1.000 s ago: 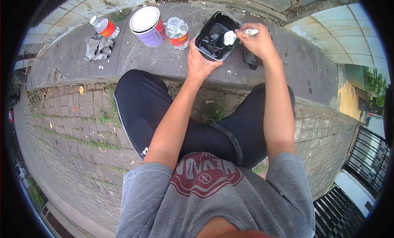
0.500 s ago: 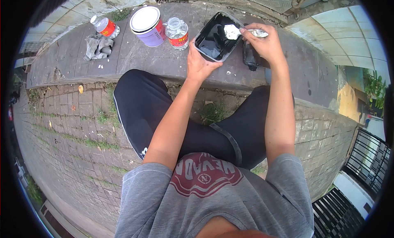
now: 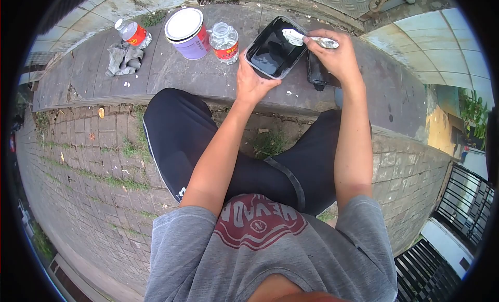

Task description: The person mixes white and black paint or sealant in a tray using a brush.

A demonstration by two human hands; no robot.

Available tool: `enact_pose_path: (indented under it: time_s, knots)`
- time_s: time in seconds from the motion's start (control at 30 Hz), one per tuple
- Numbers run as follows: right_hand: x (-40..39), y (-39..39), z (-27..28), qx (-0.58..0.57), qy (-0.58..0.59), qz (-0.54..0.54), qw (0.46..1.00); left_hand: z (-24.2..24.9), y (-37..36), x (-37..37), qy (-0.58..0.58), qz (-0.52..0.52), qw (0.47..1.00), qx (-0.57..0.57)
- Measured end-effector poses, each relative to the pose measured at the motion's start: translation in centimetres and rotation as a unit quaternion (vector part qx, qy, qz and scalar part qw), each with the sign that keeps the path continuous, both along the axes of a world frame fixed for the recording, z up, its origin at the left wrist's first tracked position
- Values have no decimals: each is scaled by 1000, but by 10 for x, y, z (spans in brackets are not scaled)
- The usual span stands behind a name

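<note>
My left hand [image 3: 253,84] grips the near left side of a black rectangular tray [image 3: 266,51], whose inside looks dark and glossy. A spoon [image 3: 327,42] is pinched in the fingers of my right hand [image 3: 335,55]. Its bowl is coated white and sits over the tray's right side. Left of the tray stands an open clear bottle [image 3: 225,43] with a red label, and beside that a purple can [image 3: 188,39] with a white lid.
A second clear bottle [image 3: 133,33] leans at the left, above a crumpled grey cloth [image 3: 125,59]. Another black container [image 3: 318,72] lies under my right hand. Everything rests on a grey tiled ledge [image 3: 171,73], with brick paving [image 3: 93,151] below.
The spoon's bowl has shifted slightly and turned over the tray, showing a narrower white shape. Both hands keep nearly the same place and hold.
</note>
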State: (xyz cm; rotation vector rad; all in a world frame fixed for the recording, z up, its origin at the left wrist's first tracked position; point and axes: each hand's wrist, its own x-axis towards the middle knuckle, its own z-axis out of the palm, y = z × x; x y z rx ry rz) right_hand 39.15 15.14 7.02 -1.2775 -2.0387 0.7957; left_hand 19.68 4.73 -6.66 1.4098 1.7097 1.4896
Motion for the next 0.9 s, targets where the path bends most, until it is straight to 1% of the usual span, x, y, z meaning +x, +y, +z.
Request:
enact_pose_path:
  time_s: [0.1,0.2,0.33,0.53,0.63,0.73,0.9]
  knots:
    - [-9,-4,2,1,-53,13,999,1,0,-1,-6,-11,1000,-14]
    - [-17,-3,-16,94,-64,50,992,1,-2,-1,-9,-18,1000,-17]
    - [-27,-6,-23,111,-106,6,988,0,-1,-1,-8,-18,1000,-6]
    - [-41,-13,-26,131,-128,-28,983,-1,-1,-1,0,-15,1000,18]
    - [-49,-18,-25,123,-150,-55,979,0,-1,-1,-12,-18,1000,11]
    - [-52,-19,-31,128,-148,-69,978,-4,0,-1,19,-18,1000,-8]
    - [-56,-21,-34,138,-155,-80,975,-2,0,-1,11,-15,999,-30]
